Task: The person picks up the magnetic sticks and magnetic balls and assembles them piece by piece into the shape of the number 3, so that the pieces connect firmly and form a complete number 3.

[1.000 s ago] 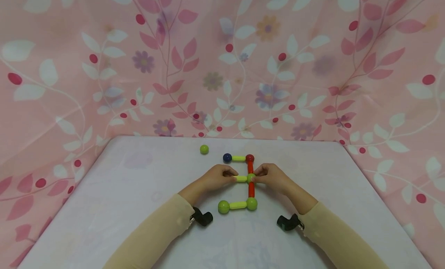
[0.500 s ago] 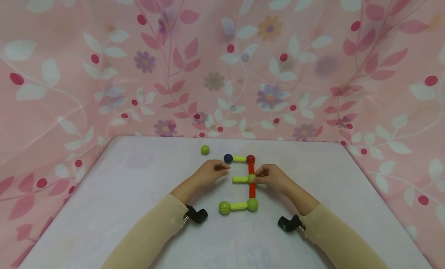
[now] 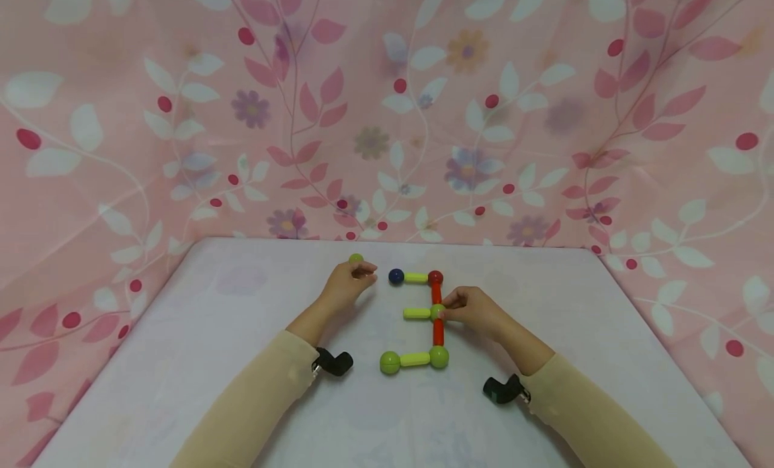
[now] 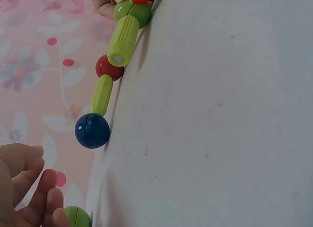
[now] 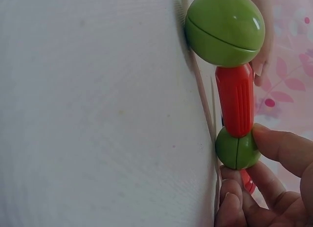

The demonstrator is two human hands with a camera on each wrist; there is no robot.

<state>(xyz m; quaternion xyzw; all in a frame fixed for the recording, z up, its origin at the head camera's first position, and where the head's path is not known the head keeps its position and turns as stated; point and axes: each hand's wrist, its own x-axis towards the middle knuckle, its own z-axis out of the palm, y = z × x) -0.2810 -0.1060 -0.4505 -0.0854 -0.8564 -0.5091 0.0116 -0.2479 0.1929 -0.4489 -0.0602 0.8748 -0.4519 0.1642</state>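
Observation:
A structure of magnetic balls and rods lies on the white table. My right hand (image 3: 474, 309) pinches its middle green ball (image 5: 238, 147) between thumb and fingers. A red rod (image 3: 437, 293) joins this ball to a dark red ball (image 3: 435, 277); another red rod (image 5: 235, 100) leads to the near green ball (image 5: 225, 29). From the middle ball a yellow-green rod (image 4: 123, 40) points left, its magnet end bare. My left hand (image 3: 345, 287) holds nothing, fingers loosely bent, close beside a loose green ball (image 4: 78, 216) that it partly hides in the head view.
At the structure's far arm, a yellow-green rod (image 3: 416, 278) ends in a dark blue ball (image 4: 92, 131). The near arm has a rod (image 3: 414, 359) and a green ball (image 3: 390, 362). A pink floral cloth (image 3: 369, 142) hangs behind the table's far edge.
My left hand has let go of the middle yellow-green rod and moved left and away, up to the loose green ball. My right hand stays on the middle green ball.

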